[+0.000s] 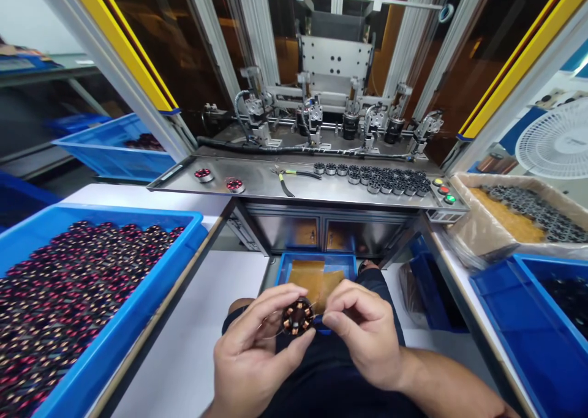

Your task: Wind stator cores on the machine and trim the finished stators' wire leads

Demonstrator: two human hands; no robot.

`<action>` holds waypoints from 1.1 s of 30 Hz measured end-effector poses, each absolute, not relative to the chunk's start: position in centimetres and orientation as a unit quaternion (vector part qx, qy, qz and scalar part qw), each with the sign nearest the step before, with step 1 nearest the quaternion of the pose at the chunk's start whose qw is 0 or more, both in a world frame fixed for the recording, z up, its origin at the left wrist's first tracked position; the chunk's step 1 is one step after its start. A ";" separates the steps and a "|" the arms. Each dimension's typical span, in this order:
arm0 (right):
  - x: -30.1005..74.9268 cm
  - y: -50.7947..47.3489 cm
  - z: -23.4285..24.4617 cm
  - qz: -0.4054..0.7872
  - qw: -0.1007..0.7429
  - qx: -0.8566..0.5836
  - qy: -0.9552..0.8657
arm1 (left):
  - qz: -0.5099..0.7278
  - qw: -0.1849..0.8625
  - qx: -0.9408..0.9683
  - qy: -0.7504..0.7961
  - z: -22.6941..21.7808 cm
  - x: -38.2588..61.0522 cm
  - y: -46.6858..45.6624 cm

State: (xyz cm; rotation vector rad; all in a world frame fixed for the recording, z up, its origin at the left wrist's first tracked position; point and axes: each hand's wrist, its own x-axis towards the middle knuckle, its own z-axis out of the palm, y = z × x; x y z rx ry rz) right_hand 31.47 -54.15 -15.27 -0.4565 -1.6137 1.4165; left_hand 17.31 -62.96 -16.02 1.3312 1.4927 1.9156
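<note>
My left hand [264, 344] is closed around the rim of a small round motor stator [297, 317], dark with copper windings, its slotted face turned toward me. Thin loose wire curls out below it on the left side. Just right of the stator, my right hand [362, 326] is pinched, thumb against forefinger. A fine copper wire seems to run from the stator into that pinch, though its end is hidden by the fingertips. Both hands are above my lap, in front of a blue bin [282, 270] with brownish sheets [305, 277].
A blue crate [199, 222] full of wound stators stands left. On the metal ledge lie two red-wound stators [235, 186], wire cutters [285, 182] and rows of dark stator cores [390, 179]. Buttons [443, 190], a lined box [468, 191] and another blue crate [500, 295] are right.
</note>
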 end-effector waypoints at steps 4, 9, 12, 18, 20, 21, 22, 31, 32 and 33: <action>31.4 -54.3 -14.9 0.599 0.438 -0.190 -0.643 | 0.674 0.171 0.490 0.526 -16.1 17.3 -63.0; 31.4 -54.4 -14.7 0.578 0.455 -0.194 -0.649 | 0.663 0.149 0.517 0.521 -16.0 17.4 -63.1; 31.6 -54.5 -14.7 0.566 0.457 -0.198 -0.657 | 0.664 0.139 0.516 0.523 -15.8 17.4 -63.2; 31.9 -53.4 -14.7 0.521 0.454 -0.134 -0.710 | 0.686 0.226 0.473 0.504 -14.7 17.2 -62.9; 31.8 -53.1 -14.6 0.504 0.455 -0.114 -0.726 | 0.686 0.241 0.472 0.498 -14.4 17.2 -62.8; 31.8 -53.1 -14.5 0.495 0.455 -0.105 -0.733 | 0.685 0.243 0.473 0.498 -14.4 17.2 -62.8; 31.7 -53.1 -14.4 0.484 0.456 -0.100 -0.740 | 0.684 0.241 0.474 0.499 -14.4 17.3 -62.8; 31.9 -55.2 -14.4 0.427 0.511 -0.096 -0.740 | 0.674 0.088 0.505 0.532 -15.8 17.9 -63.2; 31.9 -55.1 -14.4 0.428 0.510 -0.084 -0.742 | 0.679 0.091 0.500 0.530 -15.8 18.0 -63.2; 31.9 -54.8 -14.4 0.432 0.506 -0.076 -0.743 | 0.685 0.106 0.494 0.526 -15.6 18.0 -63.2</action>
